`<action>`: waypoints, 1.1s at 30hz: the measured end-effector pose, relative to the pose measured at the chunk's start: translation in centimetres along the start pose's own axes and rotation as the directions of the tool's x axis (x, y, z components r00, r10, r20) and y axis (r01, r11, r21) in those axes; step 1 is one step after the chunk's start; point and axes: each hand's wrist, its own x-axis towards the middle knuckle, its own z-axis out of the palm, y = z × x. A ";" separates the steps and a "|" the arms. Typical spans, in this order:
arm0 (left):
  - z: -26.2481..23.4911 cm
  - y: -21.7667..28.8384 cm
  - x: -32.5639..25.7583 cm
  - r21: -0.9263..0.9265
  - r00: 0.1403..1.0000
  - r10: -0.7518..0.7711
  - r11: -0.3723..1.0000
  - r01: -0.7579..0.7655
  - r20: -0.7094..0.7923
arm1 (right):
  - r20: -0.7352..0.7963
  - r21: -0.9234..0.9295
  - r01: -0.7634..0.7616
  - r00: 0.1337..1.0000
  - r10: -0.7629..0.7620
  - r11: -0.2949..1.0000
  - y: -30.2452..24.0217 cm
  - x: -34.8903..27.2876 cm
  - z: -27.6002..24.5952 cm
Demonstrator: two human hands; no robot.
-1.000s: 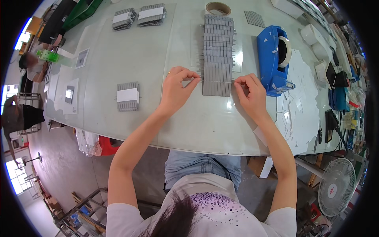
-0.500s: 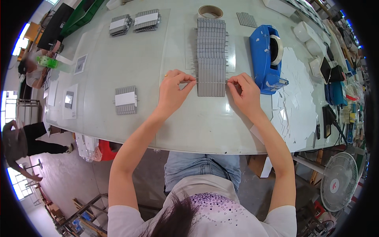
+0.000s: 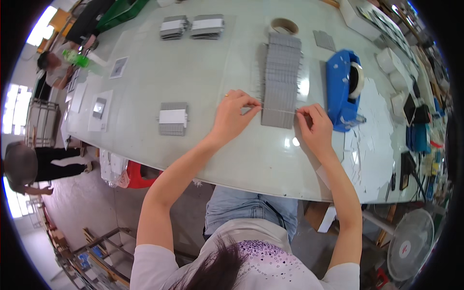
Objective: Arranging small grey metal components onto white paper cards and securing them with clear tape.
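Note:
A long overlapping row of thin grey strips (image 3: 282, 72) lies on the table in front of me, with fine ends sticking out along its sides. Across its near end runs a thin light strand (image 3: 279, 110), like a wire or thread; its exact kind is too fine to tell. My left hand (image 3: 233, 115) pinches the strand's left end between thumb and forefinger, beside the strips. At the opposite side, my right hand (image 3: 316, 126) is closed in a pinch at the other end.
A blue tape dispenser (image 3: 340, 92) stands right of the strips, near white paper scraps (image 3: 369, 145). A tape roll (image 3: 284, 26) sits beyond them. Paper-banded grey bundles (image 3: 173, 118) lie to the left. One co-worker (image 3: 59, 67) is at the far left; another person (image 3: 21, 162) stands nearer.
My view has turned, so the table and its things appear shifted right and lower. Both hands keep their pinch at the near end of the strips.

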 end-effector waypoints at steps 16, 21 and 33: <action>1.1 5.8 -1.9 -0.456 0.978 0.130 0.869 -0.192 -0.165 | 0.057 0.051 0.031 0.998 -0.034 0.998 4.4 -0.6 -0.3; -3.8 10.0 -4.6 -0.563 0.971 0.207 0.792 -0.237 -0.117 | 0.025 -0.140 0.185 0.983 -0.183 0.973 0.8 -0.8 -1.5; -1.9 13.2 -6.8 -0.629 0.939 0.291 0.699 -0.340 -0.184 | 0.062 -0.139 0.157 0.987 -0.150 0.978 1.3 -0.4 -1.4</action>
